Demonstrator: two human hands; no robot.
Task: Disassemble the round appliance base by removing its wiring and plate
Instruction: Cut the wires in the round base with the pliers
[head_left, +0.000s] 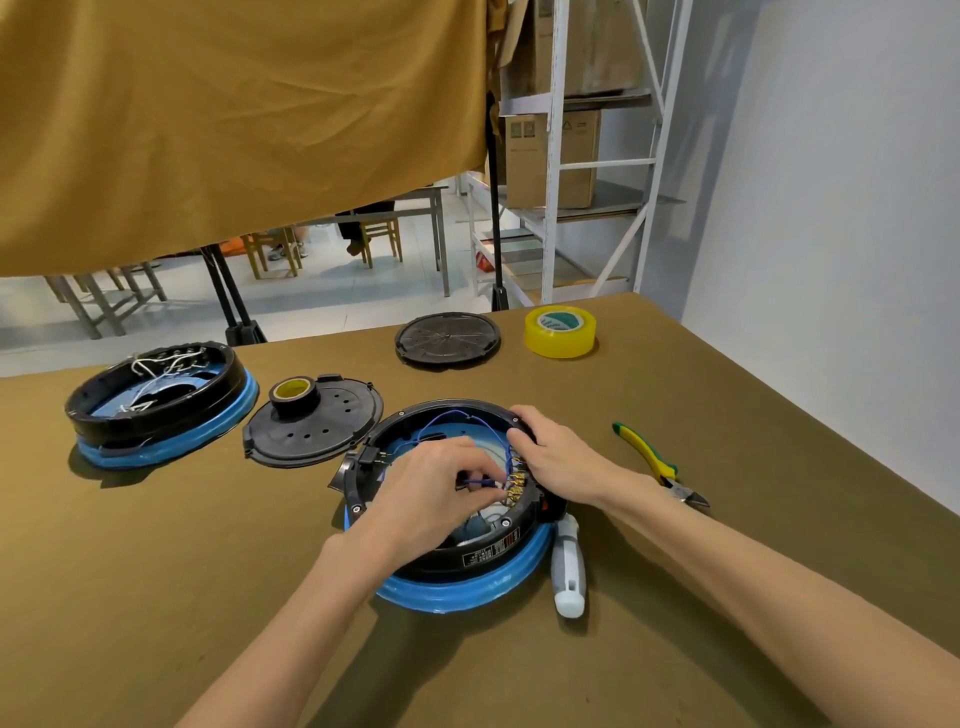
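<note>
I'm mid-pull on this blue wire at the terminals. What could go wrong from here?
The left hand pinches the blue wire rather than its connector, so the wire might tear off the terminal row. Only the right hand steadies the base; a hard tug may shove it into the screwdriver.

Looks like a small repair workshop. Cloth-covered workbench (156, 597) with cutting pliers (657, 462) and tape roll (560, 332), metal shelving (556, 156) stacked with cardboard boxes (550, 161) behind.
</note>
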